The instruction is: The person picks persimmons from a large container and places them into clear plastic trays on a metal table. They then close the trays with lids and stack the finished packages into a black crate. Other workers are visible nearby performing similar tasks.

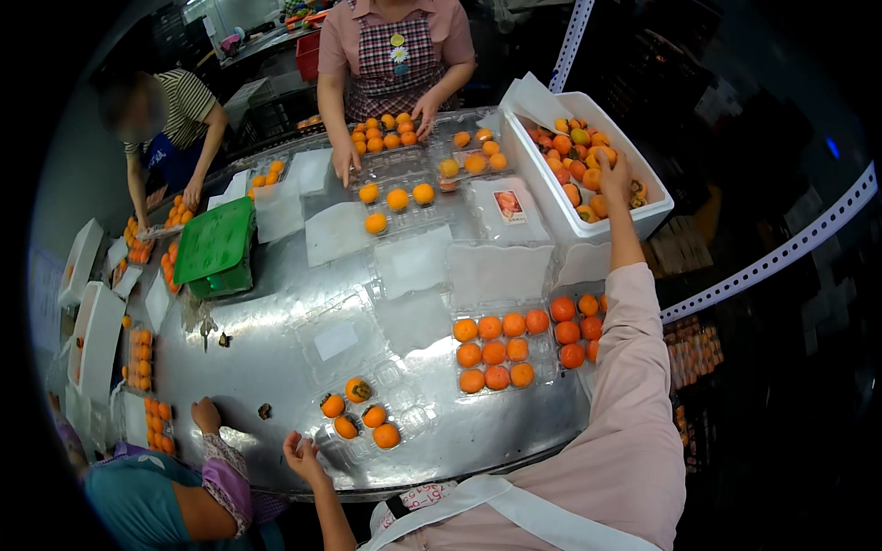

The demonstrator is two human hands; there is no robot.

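Note:
My right hand (pixel 617 181) reaches into a white foam box (pixel 657 213) filled with orange persimmons, some with green tinges. Its fingers curl round a persimmon (pixel 604 156) on top of the heap. Over the table's near edge, my left hand (pixel 301 452) hovers with half-bent fingers apart, and I make out nothing held in it. Beside it lies an open clear plastic tray (pixel 413 415) holding several persimmons (pixel 374 416), some showing brown-green calyxes. Farther right, rows of persimmons (pixel 493 353) fill a second clear tray, and redder persimmons (pixel 567 331) sit partly behind my right arm.
A person in a checked apron (pixel 395 55) handles a tray of persimmons across the metal table (pixel 266 340). A striped-shirt co-worker (pixel 188 110) works far left; another in teal (pixel 138 500) sits near left. A green crate (pixel 216 248) and white foam liners (pixel 501 275) lie between.

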